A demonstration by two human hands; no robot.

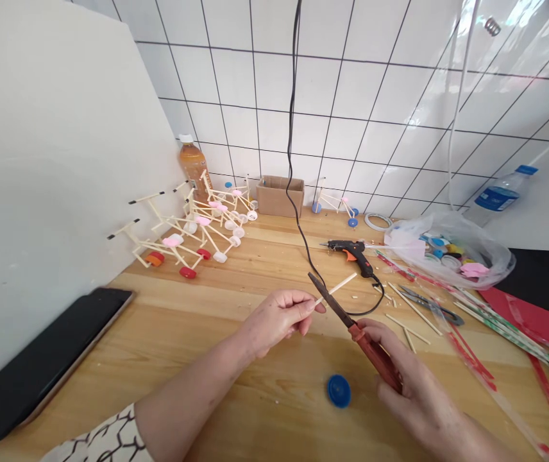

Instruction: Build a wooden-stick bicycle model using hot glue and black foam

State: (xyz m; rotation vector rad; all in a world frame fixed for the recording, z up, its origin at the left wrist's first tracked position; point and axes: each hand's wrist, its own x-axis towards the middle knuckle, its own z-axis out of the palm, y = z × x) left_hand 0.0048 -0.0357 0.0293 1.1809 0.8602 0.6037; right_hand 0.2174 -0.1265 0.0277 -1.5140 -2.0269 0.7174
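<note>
My left hand [287,319] pinches a thin pale wooden stick [344,282] between thumb and fingers, and the stick points up to the right. In my right hand [412,385] are scissors [368,350] with red handles and dark, worn blades, seen nearly edge-on. Their blades cross the stick just beyond my left fingertips; whether they have cut into it cannot be made out. A blue bottle cap [338,391] lies on the wooden table [197,385] below, between my two hands.
Several stick models with cap wheels [173,240] stand back left, near a tea bottle [192,160]. A glue gun [351,250], its cord, grey snips [431,305], loose sticks and a bag of caps [452,250] lie right. A black tablet-like slab [43,359] rests left; a cardboard box [279,196] stands behind.
</note>
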